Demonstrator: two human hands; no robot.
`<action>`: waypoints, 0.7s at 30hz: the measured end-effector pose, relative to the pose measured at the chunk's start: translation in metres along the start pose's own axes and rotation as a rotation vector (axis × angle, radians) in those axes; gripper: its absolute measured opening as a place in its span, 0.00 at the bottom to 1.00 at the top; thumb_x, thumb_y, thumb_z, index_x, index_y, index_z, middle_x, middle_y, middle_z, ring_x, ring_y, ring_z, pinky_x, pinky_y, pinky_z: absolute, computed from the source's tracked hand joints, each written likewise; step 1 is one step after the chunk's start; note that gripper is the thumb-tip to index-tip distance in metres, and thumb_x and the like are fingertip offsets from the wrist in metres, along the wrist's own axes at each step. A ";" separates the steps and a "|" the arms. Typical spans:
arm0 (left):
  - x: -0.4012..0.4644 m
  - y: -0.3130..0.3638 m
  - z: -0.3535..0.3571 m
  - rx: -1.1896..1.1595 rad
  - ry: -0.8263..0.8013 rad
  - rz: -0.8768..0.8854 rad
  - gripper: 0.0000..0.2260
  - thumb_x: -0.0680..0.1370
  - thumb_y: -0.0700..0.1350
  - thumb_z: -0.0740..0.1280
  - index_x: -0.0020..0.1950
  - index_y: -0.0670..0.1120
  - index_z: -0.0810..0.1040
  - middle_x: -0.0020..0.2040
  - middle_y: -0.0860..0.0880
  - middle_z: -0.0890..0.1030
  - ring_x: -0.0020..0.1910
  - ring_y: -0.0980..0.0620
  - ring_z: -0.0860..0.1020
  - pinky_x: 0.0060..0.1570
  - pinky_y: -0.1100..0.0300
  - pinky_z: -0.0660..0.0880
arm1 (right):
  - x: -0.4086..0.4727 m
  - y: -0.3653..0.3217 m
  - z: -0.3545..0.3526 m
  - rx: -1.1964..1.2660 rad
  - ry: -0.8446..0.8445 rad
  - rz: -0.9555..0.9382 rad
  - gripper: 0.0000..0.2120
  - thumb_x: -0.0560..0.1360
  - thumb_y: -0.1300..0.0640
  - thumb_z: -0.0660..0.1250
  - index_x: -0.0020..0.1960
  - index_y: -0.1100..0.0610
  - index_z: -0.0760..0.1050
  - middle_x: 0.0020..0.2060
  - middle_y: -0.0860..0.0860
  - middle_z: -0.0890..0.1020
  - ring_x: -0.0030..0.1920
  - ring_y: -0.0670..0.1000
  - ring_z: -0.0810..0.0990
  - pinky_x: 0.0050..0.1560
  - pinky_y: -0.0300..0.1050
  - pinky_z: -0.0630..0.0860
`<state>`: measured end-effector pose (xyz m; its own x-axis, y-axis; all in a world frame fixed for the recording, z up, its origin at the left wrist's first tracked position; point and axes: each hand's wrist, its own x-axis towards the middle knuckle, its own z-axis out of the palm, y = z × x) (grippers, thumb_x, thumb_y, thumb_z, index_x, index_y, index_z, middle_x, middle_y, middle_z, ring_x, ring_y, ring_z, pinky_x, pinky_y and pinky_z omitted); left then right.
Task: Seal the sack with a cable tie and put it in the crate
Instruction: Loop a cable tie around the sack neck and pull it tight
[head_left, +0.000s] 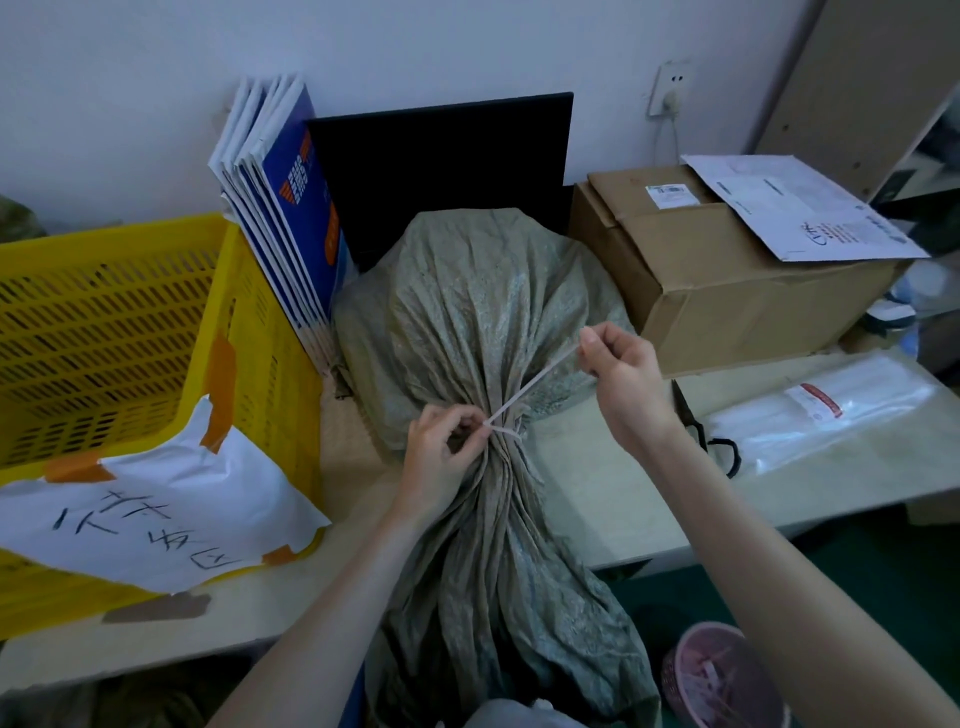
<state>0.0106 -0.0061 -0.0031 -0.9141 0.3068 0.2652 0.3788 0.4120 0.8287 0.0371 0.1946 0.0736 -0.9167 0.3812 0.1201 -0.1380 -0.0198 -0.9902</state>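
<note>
A grey-green woven sack (467, 312) lies on the table, its gathered neck pointing toward me and hanging over the front edge. A white cable tie (530, 387) loops around the bunched neck. My left hand (441, 447) pinches the tie's head at the left side of the neck. My right hand (623, 374) grips the tie's free tail, stretched up and to the right. The yellow slotted crate (130, 332) stands on the table to the left of the sack, with a white handwritten sheet taped over its front.
A cardboard box (727, 275) with a mailer on top sits right of the sack. Black scissors (701, 431) and a clear packet of ties (831, 415) lie near my right forearm. Folded blue-white cartons (285, 208) lean between crate and sack. A pink round container (722, 680) sits below.
</note>
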 end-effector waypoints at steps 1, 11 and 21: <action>-0.002 0.000 0.000 -0.001 -0.001 0.001 0.06 0.75 0.46 0.69 0.46 0.59 0.78 0.43 0.59 0.73 0.47 0.52 0.74 0.55 0.41 0.71 | 0.002 0.001 -0.002 0.029 0.005 0.004 0.16 0.81 0.62 0.57 0.34 0.56 0.68 0.29 0.49 0.64 0.30 0.45 0.63 0.37 0.36 0.62; 0.003 -0.012 -0.006 0.069 -0.058 0.039 0.04 0.77 0.46 0.68 0.50 0.51 0.80 0.43 0.63 0.75 0.47 0.56 0.72 0.53 0.46 0.71 | 0.019 0.017 -0.028 0.352 0.096 0.060 0.17 0.81 0.63 0.54 0.34 0.57 0.66 0.23 0.43 0.70 0.28 0.44 0.64 0.36 0.39 0.61; 0.008 0.000 0.002 0.132 -0.122 0.089 0.04 0.77 0.42 0.68 0.49 0.43 0.79 0.42 0.53 0.75 0.43 0.56 0.74 0.43 0.66 0.70 | -0.023 0.031 -0.005 -0.242 -0.045 0.120 0.20 0.78 0.45 0.59 0.36 0.58 0.67 0.29 0.52 0.67 0.29 0.47 0.65 0.34 0.38 0.65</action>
<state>0.0037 -0.0023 -0.0024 -0.8546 0.4458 0.2663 0.4806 0.4847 0.7308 0.0555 0.1904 0.0398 -0.9374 0.3482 -0.0019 0.0620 0.1613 -0.9850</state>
